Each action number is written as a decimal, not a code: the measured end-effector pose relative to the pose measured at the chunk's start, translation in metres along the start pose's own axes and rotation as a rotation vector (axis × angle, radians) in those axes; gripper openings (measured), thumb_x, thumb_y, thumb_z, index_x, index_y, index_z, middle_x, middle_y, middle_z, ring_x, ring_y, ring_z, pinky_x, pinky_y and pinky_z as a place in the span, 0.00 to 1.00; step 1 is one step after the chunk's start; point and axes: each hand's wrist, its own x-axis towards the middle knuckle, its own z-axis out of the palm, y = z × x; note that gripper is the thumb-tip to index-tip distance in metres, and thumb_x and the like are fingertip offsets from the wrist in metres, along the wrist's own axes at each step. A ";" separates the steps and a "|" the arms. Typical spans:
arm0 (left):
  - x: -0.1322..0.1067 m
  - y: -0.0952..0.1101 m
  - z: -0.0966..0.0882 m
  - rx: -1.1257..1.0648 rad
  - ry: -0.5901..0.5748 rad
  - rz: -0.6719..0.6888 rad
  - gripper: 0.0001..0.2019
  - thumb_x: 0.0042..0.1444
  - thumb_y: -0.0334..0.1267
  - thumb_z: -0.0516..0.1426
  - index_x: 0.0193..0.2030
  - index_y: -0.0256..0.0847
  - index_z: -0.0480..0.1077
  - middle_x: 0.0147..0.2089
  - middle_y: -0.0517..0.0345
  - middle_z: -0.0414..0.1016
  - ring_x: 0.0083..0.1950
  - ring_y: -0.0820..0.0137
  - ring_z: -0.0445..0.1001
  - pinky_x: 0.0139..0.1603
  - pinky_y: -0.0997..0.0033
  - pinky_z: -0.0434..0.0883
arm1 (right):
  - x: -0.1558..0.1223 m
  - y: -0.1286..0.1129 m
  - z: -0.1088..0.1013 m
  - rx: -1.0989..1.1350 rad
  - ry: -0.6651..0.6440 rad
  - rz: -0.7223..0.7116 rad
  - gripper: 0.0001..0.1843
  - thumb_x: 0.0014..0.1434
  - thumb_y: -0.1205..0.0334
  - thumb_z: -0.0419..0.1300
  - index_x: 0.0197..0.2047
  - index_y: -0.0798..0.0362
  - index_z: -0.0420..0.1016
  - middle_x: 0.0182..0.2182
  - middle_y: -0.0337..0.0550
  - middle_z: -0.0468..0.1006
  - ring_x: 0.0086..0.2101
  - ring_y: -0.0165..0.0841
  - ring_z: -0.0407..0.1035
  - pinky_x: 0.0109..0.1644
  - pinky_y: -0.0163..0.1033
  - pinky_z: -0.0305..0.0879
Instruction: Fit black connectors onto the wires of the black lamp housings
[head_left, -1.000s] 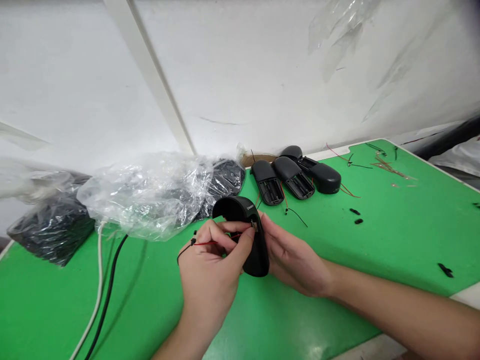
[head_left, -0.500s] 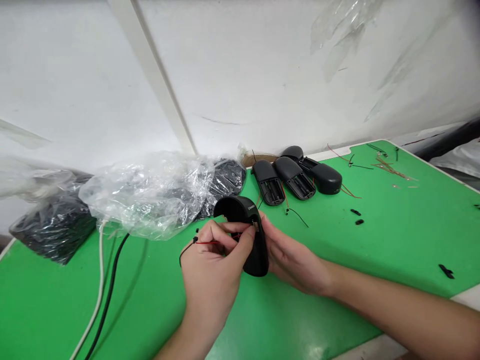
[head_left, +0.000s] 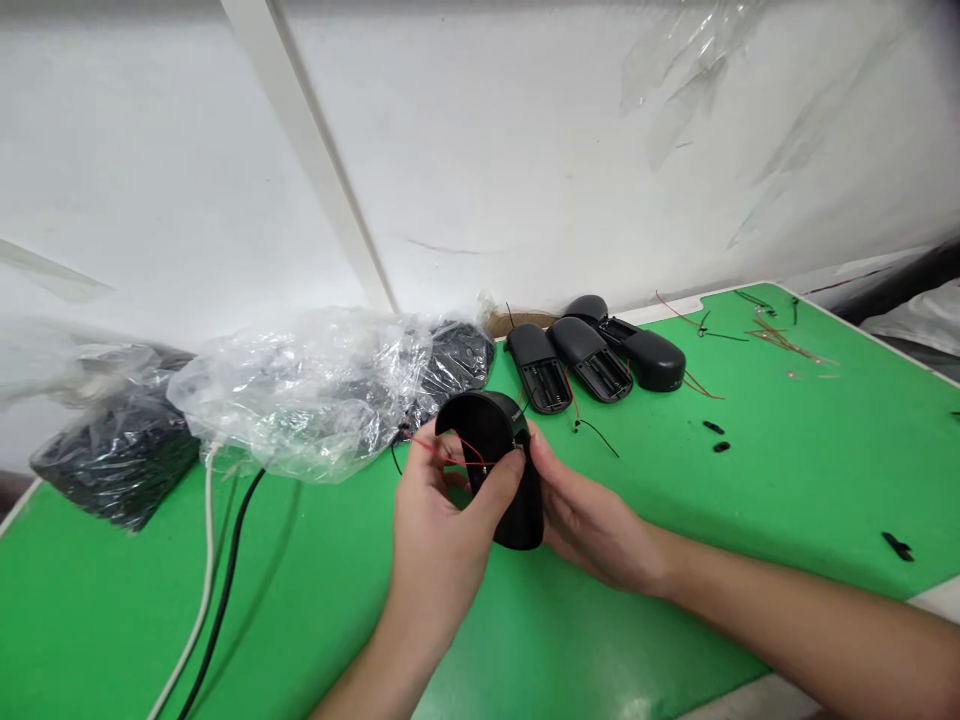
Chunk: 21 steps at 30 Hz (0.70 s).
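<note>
Holding a black casing (head_left: 517,520) clamped between left hand (head_left: 442,545) and right hand (head_left: 600,530), red wire (head_left: 450,450) running through it, further casings (head_left: 589,358) lying beyond both hands.

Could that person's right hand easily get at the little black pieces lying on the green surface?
Probably yes, once it lets go. The right hand is holding the black plastic housing, but nothing appears to stand between it and the small black pieces on the green work surface.
</note>
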 end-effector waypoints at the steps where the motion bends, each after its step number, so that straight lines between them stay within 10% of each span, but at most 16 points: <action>1: 0.000 0.000 -0.001 0.005 -0.034 -0.019 0.25 0.53 0.50 0.68 0.52 0.38 0.71 0.47 0.50 0.78 0.44 0.65 0.75 0.45 0.65 0.72 | 0.000 0.000 0.000 -0.030 0.009 0.003 0.31 0.77 0.45 0.41 0.78 0.41 0.40 0.72 0.41 0.54 0.70 0.32 0.51 0.75 0.47 0.47; 8: 0.001 0.003 -0.002 -0.050 -0.028 -0.002 0.19 0.52 0.47 0.68 0.43 0.35 0.74 0.40 0.52 0.80 0.40 0.66 0.76 0.41 0.69 0.73 | -0.006 -0.007 -0.001 -0.533 0.038 -0.066 0.33 0.78 0.45 0.37 0.79 0.48 0.41 0.73 0.44 0.51 0.72 0.32 0.42 0.77 0.43 0.35; 13: 0.014 -0.005 -0.008 -0.095 0.145 0.027 0.19 0.53 0.47 0.68 0.44 0.37 0.71 0.38 0.59 0.77 0.37 0.72 0.72 0.38 0.75 0.71 | -0.012 -0.024 -0.003 -1.073 0.163 -0.274 0.32 0.76 0.50 0.48 0.76 0.50 0.48 0.51 0.49 0.72 0.51 0.37 0.67 0.60 0.48 0.64; 17: 0.029 -0.015 -0.013 0.018 0.231 0.125 0.18 0.51 0.44 0.68 0.41 0.36 0.70 0.35 0.60 0.74 0.35 0.73 0.69 0.36 0.75 0.69 | -0.015 -0.063 0.003 -1.392 0.286 -0.552 0.16 0.71 0.60 0.57 0.59 0.52 0.73 0.42 0.47 0.73 0.43 0.35 0.69 0.46 0.41 0.67; 21: 0.038 -0.023 -0.015 0.009 0.218 0.129 0.18 0.52 0.45 0.67 0.43 0.38 0.70 0.37 0.60 0.74 0.36 0.72 0.70 0.37 0.74 0.68 | -0.059 -0.125 -0.010 -1.646 0.473 -0.654 0.13 0.68 0.61 0.61 0.54 0.44 0.77 0.46 0.42 0.78 0.44 0.38 0.72 0.48 0.45 0.68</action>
